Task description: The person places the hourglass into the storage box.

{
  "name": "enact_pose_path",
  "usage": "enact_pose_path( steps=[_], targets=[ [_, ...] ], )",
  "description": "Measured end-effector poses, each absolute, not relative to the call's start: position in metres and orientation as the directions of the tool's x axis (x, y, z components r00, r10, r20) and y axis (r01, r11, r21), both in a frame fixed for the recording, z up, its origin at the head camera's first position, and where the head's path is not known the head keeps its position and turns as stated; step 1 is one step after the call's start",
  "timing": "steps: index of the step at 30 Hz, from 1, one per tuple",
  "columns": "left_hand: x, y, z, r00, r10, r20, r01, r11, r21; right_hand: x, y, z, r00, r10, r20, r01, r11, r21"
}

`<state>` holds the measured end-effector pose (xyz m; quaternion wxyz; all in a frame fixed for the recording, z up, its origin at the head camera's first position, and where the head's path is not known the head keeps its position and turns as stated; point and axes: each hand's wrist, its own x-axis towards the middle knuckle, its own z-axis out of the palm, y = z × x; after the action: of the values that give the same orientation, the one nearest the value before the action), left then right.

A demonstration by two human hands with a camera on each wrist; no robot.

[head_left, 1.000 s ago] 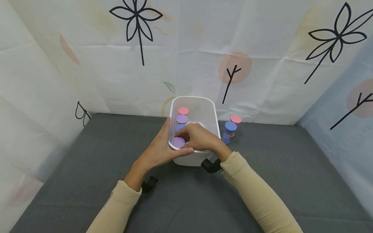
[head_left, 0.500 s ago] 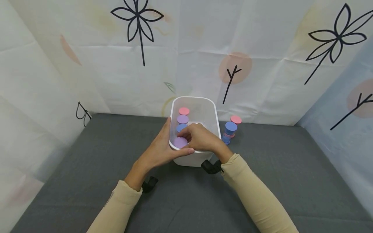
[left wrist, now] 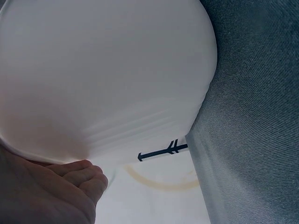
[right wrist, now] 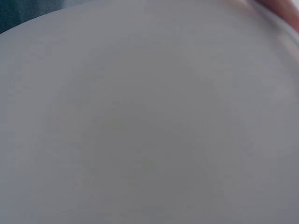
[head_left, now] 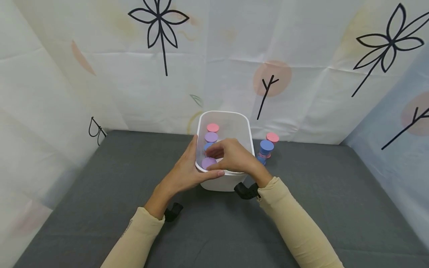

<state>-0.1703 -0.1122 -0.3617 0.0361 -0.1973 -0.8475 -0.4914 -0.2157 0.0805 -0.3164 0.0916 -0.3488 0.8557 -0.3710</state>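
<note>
A white plastic bin [head_left: 222,182] stands on the dark cloth. My left hand [head_left: 181,172] holds its near left corner, fingers along the left side and thumb across the front by the rim. In the left wrist view, fingertips of the left hand [left wrist: 81,177] lie against the bin's wall [left wrist: 117,70]. My right hand [head_left: 236,158] reaches inside, thumb and fingers parted over a round purple lid [head_left: 208,163] at the near left. Behind that lid, along the left wall, line up a partly covered blue lid [head_left: 208,146], another purple lid [head_left: 211,137] and a pink lid [head_left: 212,127].
Right of the bin stand a blue-topped jar [head_left: 266,146], a pink-topped jar [head_left: 272,137] and a blue piece [head_left: 261,159] low beside them. The patterned cloth backdrop [head_left: 231,85] rises just behind the bin. The bin's white wall [right wrist: 149,116] fills the right wrist view.
My right hand's thumb and fingers have spread and lifted slightly off the near purple lid, which stays in the bin's corner. My left hand keeps its hold on the bin.
</note>
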Motion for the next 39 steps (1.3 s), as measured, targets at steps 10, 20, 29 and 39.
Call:
enact_pose_path(
  steps=[10,20,29,39],
  targets=[
    [-0.169,-0.112,-0.361,-0.93,0.285,0.233,0.345,0.448,0.825,-0.204,0.105,-0.306,-0.793,-0.557,0.245,-0.486,0.336,-0.807],
    [-0.17,-0.11,-0.362,-0.927,0.285,0.243,0.35,0.427,0.834,-0.189,0.138,-0.311,-0.869,-0.433,0.24,-0.376,0.261,-0.889],
    [-0.171,-0.111,-0.361,-0.915,0.296,0.273,0.378,0.399,0.835,-0.189,0.15,-0.319,-0.869,-0.408,0.278,-0.373,0.172,-0.912],
    [-0.173,-0.111,-0.361,-0.906,0.312,0.286,0.395,0.379,0.837,-0.189,0.156,-0.316,-0.887,-0.354,0.296,-0.369,0.16,-0.915]
  ],
)
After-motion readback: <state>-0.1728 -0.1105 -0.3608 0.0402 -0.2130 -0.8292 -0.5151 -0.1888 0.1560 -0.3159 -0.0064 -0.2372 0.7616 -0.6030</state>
